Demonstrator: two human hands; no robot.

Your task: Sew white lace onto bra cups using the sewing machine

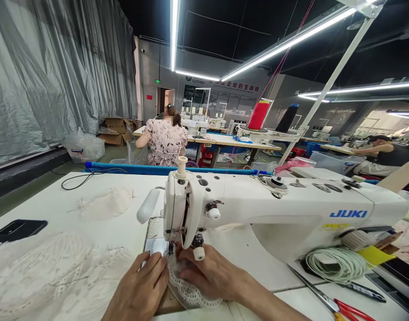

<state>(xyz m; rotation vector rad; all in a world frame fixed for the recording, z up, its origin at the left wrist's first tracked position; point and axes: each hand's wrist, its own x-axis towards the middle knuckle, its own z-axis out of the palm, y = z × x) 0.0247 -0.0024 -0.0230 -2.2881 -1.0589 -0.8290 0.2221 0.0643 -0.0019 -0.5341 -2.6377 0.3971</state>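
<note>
A white sewing machine (pixel 238 200) stands in front of me. Under its needle area lies a piece of white lace trim (pixel 191 292) with a scalloped, eyelet edge, curving toward me over the bed. My left hand (pixel 141 283) rests flat on the bed left of the presser foot (pixel 171 248), fingertips on the metal plate, its side along the lace. To the right of the foot, my right hand (pixel 216 272) has curled fingers gripping the lace, thumb and index close to the needle. The machine head partly hides those fingertips.
More white lace (pixel 40 276) and a small sheer piece (pixel 106 203) lie at left beside a black phone (pixel 19 231). Scissors (pixel 316 290), a marker (pixel 368 292) and a coil of pale green cord (pixel 336 265) sit at right. A seated person (pixel 166 140) is ahead.
</note>
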